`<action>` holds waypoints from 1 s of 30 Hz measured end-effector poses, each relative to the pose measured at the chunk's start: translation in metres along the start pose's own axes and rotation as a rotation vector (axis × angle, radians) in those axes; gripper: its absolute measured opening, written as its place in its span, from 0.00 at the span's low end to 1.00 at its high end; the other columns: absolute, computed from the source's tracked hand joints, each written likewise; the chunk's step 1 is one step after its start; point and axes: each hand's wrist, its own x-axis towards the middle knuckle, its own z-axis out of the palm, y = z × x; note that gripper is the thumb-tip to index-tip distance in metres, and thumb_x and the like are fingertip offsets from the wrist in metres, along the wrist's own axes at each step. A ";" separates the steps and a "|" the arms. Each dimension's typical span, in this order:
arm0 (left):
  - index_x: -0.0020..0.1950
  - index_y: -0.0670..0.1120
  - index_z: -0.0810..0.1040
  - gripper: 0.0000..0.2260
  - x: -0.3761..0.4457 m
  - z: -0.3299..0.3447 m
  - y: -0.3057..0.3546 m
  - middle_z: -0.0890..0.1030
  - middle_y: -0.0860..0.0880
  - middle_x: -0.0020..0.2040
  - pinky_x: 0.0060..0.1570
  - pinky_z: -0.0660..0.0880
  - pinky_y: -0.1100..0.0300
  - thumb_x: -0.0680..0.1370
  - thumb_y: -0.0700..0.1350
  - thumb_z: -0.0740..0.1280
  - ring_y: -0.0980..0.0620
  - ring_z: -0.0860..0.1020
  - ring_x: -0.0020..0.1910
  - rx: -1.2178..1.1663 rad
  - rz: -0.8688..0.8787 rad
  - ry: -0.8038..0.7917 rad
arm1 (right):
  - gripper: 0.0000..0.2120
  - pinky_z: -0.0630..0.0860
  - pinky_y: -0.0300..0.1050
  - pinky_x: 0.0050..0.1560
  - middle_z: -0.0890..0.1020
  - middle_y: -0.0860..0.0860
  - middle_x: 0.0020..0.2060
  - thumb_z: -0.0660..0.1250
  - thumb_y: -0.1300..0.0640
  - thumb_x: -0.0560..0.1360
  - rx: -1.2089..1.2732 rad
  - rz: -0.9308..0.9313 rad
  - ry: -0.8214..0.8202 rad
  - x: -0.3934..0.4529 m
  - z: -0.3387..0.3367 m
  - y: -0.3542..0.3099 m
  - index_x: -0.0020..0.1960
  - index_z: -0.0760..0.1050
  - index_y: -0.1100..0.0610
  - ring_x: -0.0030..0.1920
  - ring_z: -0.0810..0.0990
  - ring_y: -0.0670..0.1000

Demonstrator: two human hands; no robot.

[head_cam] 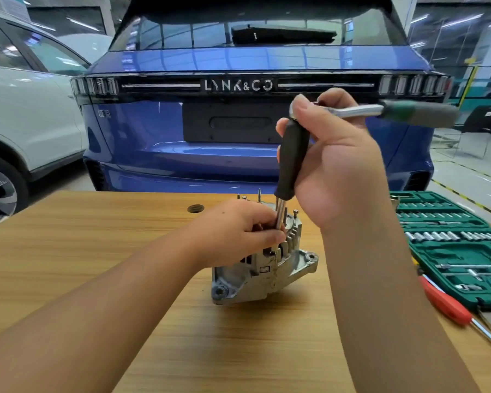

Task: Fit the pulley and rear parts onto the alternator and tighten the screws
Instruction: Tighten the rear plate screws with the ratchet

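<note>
while upright on the alternator (262, 268), driver (292, 157) in curled right hand (343, 165); left hand (236, 231) pinching its shaft

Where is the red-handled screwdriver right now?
In the head view, the red-handled screwdriver lies on the wooden table's right side, beside the green socket case.

Blue car (159, 137) behind wooden table (68, 251); white car (26, 109) left.

Both forearms bare, no sleeves, gloves (left hand (233, 231), right hand (343, 165)).
</note>
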 end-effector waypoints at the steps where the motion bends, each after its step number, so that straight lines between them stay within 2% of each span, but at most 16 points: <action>1: 0.50 0.61 0.79 0.04 0.001 0.000 0.000 0.81 0.59 0.42 0.40 0.77 0.59 0.80 0.57 0.65 0.63 0.78 0.41 0.011 -0.009 -0.004 | 0.09 0.76 0.45 0.40 0.82 0.50 0.41 0.69 0.64 0.77 -0.113 -0.114 0.012 0.000 0.000 0.004 0.48 0.73 0.51 0.41 0.81 0.52; 3: 0.46 0.63 0.77 0.05 0.001 0.000 0.002 0.80 0.61 0.40 0.36 0.72 0.63 0.80 0.57 0.64 0.65 0.77 0.40 0.020 -0.021 -0.009 | 0.10 0.77 0.45 0.40 0.80 0.54 0.45 0.66 0.65 0.80 -0.405 -0.332 -0.006 -0.003 0.000 0.013 0.51 0.75 0.50 0.41 0.80 0.54; 5: 0.41 0.64 0.75 0.08 -0.001 0.000 0.004 0.79 0.63 0.41 0.35 0.69 0.64 0.81 0.57 0.64 0.65 0.76 0.38 0.022 -0.010 -0.002 | 0.14 0.76 0.48 0.42 0.78 0.56 0.47 0.61 0.69 0.81 -0.554 -0.439 -0.136 -0.004 0.000 0.018 0.56 0.74 0.50 0.40 0.77 0.54; 7: 0.42 0.62 0.76 0.08 -0.002 -0.001 0.005 0.79 0.61 0.41 0.35 0.74 0.60 0.81 0.57 0.64 0.61 0.77 0.38 0.010 -0.009 0.009 | 0.22 0.76 0.50 0.43 0.79 0.53 0.46 0.54 0.73 0.81 -0.472 -0.323 -0.245 -0.001 0.003 0.017 0.56 0.77 0.49 0.39 0.76 0.52; 9: 0.45 0.59 0.78 0.08 -0.003 -0.001 0.006 0.80 0.57 0.41 0.42 0.79 0.53 0.81 0.57 0.64 0.58 0.78 0.39 0.002 -0.015 0.014 | 0.29 0.75 0.49 0.38 0.80 0.51 0.40 0.51 0.72 0.81 -0.325 -0.154 -0.225 0.004 0.007 0.013 0.48 0.83 0.45 0.35 0.76 0.53; 11: 0.46 0.57 0.79 0.08 -0.003 0.000 0.007 0.80 0.56 0.41 0.43 0.79 0.53 0.81 0.57 0.63 0.58 0.78 0.40 0.014 -0.020 0.015 | 0.25 0.75 0.48 0.38 0.80 0.53 0.40 0.54 0.67 0.83 -0.267 -0.070 -0.185 0.008 0.006 0.010 0.44 0.84 0.45 0.36 0.76 0.55; 13: 0.45 0.56 0.79 0.10 -0.003 0.000 0.008 0.80 0.55 0.40 0.40 0.77 0.55 0.81 0.57 0.63 0.58 0.77 0.39 0.030 -0.013 0.026 | 0.08 0.75 0.48 0.40 0.78 0.53 0.40 0.63 0.58 0.81 -0.209 -0.057 -0.218 0.002 0.001 0.007 0.51 0.80 0.50 0.38 0.76 0.55; 14: 0.44 0.55 0.78 0.10 -0.002 0.000 0.009 0.79 0.55 0.39 0.38 0.75 0.57 0.81 0.58 0.63 0.58 0.76 0.38 0.040 -0.005 0.024 | 0.06 0.75 0.47 0.40 0.78 0.51 0.38 0.67 0.54 0.78 -0.216 -0.078 -0.213 -0.002 -0.001 0.006 0.55 0.76 0.52 0.37 0.75 0.52; 16: 0.42 0.56 0.77 0.11 -0.002 0.001 0.010 0.78 0.55 0.39 0.36 0.74 0.60 0.82 0.57 0.63 0.59 0.76 0.39 0.049 0.005 0.003 | 0.18 0.74 0.41 0.37 0.78 0.47 0.35 0.73 0.51 0.74 -0.367 -0.163 -0.073 -0.006 -0.002 0.008 0.59 0.72 0.53 0.34 0.75 0.48; 18: 0.44 0.57 0.77 0.09 -0.002 0.001 0.012 0.78 0.55 0.40 0.38 0.76 0.58 0.82 0.56 0.62 0.59 0.76 0.40 0.041 0.010 -0.010 | 0.19 0.72 0.36 0.34 0.78 0.45 0.33 0.75 0.51 0.72 -0.510 -0.285 0.102 -0.006 0.002 0.008 0.59 0.72 0.52 0.31 0.74 0.46; 19: 0.45 0.57 0.78 0.09 -0.002 0.002 0.012 0.78 0.55 0.40 0.39 0.77 0.58 0.82 0.56 0.62 0.58 0.76 0.40 0.044 0.011 -0.011 | 0.18 0.72 0.35 0.33 0.79 0.45 0.33 0.75 0.53 0.73 -0.511 -0.288 0.141 -0.006 0.003 0.009 0.59 0.72 0.52 0.30 0.74 0.45; 21: 0.46 0.56 0.78 0.09 -0.002 0.002 0.012 0.78 0.54 0.40 0.39 0.76 0.57 0.82 0.56 0.62 0.57 0.76 0.39 0.060 0.014 -0.008 | 0.17 0.72 0.38 0.33 0.81 0.46 0.34 0.73 0.55 0.74 -0.386 -0.154 0.127 -0.005 0.003 0.003 0.61 0.72 0.54 0.31 0.74 0.46; 23: 0.47 0.55 0.78 0.09 -0.003 0.001 0.011 0.78 0.55 0.40 0.39 0.75 0.59 0.82 0.56 0.62 0.58 0.76 0.40 0.073 0.014 0.000 | 0.15 0.72 0.41 0.39 0.84 0.51 0.39 0.72 0.55 0.75 -0.191 0.034 0.046 -0.004 0.001 -0.006 0.60 0.75 0.56 0.34 0.75 0.47; 26: 0.49 0.57 0.80 0.06 -0.003 0.000 0.010 0.80 0.56 0.42 0.42 0.77 0.58 0.81 0.56 0.64 0.59 0.77 0.41 0.022 0.000 0.022 | 0.13 0.74 0.41 0.43 0.85 0.53 0.47 0.69 0.51 0.70 0.020 0.254 -0.087 -0.004 0.000 -0.015 0.51 0.83 0.56 0.38 0.77 0.48; 29: 0.50 0.58 0.80 0.05 -0.004 0.001 0.009 0.81 0.57 0.44 0.46 0.79 0.54 0.81 0.54 0.65 0.59 0.79 0.43 -0.012 -0.001 0.019 | 0.08 0.78 0.38 0.41 0.84 0.50 0.42 0.71 0.55 0.67 0.125 0.271 -0.077 -0.005 0.002 -0.013 0.43 0.85 0.57 0.38 0.80 0.46; 30: 0.51 0.58 0.81 0.05 -0.004 0.001 0.009 0.81 0.57 0.44 0.46 0.79 0.54 0.81 0.54 0.66 0.59 0.79 0.43 -0.012 0.001 0.018 | 0.08 0.78 0.37 0.41 0.83 0.49 0.40 0.72 0.56 0.66 0.159 0.242 -0.056 -0.005 0.003 -0.011 0.44 0.82 0.56 0.37 0.80 0.46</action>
